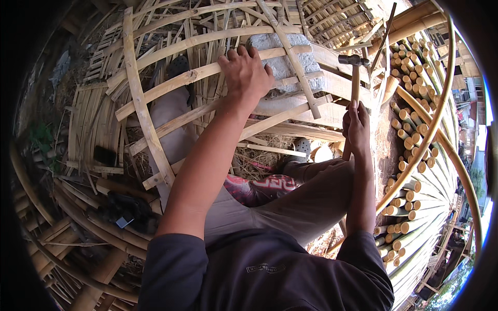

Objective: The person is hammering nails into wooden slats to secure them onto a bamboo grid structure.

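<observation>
Bamboo lattice (176, 79) laid over the grey stone block (303, 61), one slat gripped under the left hand's (245, 78) curled fingers! On the right, a hammer (355, 85) is held by its handle, fingers of the right hand (357, 127) closed round it, head near the block; cut poles (413, 199) are stacked beyond.

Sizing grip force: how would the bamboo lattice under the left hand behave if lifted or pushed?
The bamboo lattice is probably light for its span: narrow slats, wide gaps. Likely springy, not floppy: thin slats spanned by crosspieces. Might rock if pushed at its left end, which reaches past the stone block beneath its right part.
</observation>
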A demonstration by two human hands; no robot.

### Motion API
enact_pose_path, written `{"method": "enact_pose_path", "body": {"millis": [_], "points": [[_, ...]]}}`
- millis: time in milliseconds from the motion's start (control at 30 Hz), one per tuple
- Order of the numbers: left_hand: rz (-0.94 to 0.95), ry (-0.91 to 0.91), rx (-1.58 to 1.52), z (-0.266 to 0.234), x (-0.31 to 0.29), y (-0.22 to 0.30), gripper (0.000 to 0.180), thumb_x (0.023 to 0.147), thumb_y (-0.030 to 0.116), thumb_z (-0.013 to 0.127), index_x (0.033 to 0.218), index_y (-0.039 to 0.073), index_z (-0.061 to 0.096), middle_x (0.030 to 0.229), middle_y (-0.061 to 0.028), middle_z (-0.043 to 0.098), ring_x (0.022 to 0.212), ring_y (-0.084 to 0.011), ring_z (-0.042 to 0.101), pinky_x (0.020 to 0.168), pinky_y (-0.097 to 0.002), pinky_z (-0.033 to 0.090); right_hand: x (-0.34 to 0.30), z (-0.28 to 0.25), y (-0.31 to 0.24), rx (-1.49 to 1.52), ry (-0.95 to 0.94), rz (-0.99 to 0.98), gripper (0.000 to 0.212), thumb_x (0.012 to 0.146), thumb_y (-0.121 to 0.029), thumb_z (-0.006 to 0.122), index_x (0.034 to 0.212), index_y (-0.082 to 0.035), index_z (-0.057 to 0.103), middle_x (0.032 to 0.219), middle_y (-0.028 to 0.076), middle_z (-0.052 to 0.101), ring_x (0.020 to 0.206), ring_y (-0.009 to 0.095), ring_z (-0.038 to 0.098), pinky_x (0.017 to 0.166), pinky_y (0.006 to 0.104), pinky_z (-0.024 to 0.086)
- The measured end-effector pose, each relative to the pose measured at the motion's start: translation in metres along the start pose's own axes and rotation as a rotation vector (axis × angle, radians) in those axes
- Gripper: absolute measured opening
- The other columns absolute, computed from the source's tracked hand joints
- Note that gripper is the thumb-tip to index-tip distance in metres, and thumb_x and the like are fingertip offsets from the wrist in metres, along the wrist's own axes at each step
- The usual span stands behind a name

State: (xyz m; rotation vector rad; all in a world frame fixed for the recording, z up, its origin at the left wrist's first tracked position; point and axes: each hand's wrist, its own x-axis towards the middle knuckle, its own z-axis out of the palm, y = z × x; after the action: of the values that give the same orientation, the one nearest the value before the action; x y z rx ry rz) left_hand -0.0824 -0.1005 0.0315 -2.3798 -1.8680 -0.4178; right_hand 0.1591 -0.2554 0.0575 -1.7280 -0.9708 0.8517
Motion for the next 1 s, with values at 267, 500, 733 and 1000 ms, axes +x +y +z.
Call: {"method": "enact_pose_path", "body": {"millis": [267,500,733,1000], "points": [[-0.049,-0.122,-0.078,-0.011,0.008,-0.002,0.049,0.095,0.046,0.048,0.122,0.008,0.064,0.115,-0.0167,0.066,0.115,-0.0323,0.057,0.094,-0.0561,0.035,0.017,-0.028,0.005,0.022,0.124,0.038,0.035,0.105,-0.041,0.042,0.087,-0.011,0.046,0.058,-0.009,0.035,0.045,0.002,0.031,0.039,0.0222,0.026],[0.012,-0.093,-0.148,-0.025,-0.002,-0.015,0.043,0.104,0.037,0.035,0.111,0.008,0.066,0.101,-0.0212,0.069,0.106,-0.041,0.063,0.096,-0.0692,0.035,0.017,-0.042,0.01,0.058,0.136,0.084,0.037,0.106,-0.042,0.04,0.086,-0.012,0.045,0.058,-0.009,0.034,0.045,0.003,0.03,0.039,0.0229,0.024],[0.044,-0.182,-0.18,-0.041,-0.011,-0.004,0.039,0.103,0.032,0.037,0.109,0.006,0.066,0.102,-0.0222,0.069,0.104,-0.0386,0.064,0.094,-0.0645,0.04,0.014,-0.042,0.003,0.141,0.128,0.045,0.037,0.106,-0.042,0.041,0.083,-0.013,0.043,0.056,-0.01,0.031,0.043,0.001,0.026,0.037,0.0223,0.021],[0.042,-0.213,-0.187,-0.036,-0.008,-0.007,0.035,0.102,0.033,0.041,0.11,0.009,0.065,0.103,-0.0232,0.069,0.11,-0.0463,0.06,0.096,-0.0713,0.035,0.016,-0.043,0.015,0.089,0.138,0.033,0.036,0.105,-0.044,0.043,0.088,-0.012,0.047,0.056,-0.01,0.032,0.042,0.001,0.025,0.035,0.0205,0.019]]}}
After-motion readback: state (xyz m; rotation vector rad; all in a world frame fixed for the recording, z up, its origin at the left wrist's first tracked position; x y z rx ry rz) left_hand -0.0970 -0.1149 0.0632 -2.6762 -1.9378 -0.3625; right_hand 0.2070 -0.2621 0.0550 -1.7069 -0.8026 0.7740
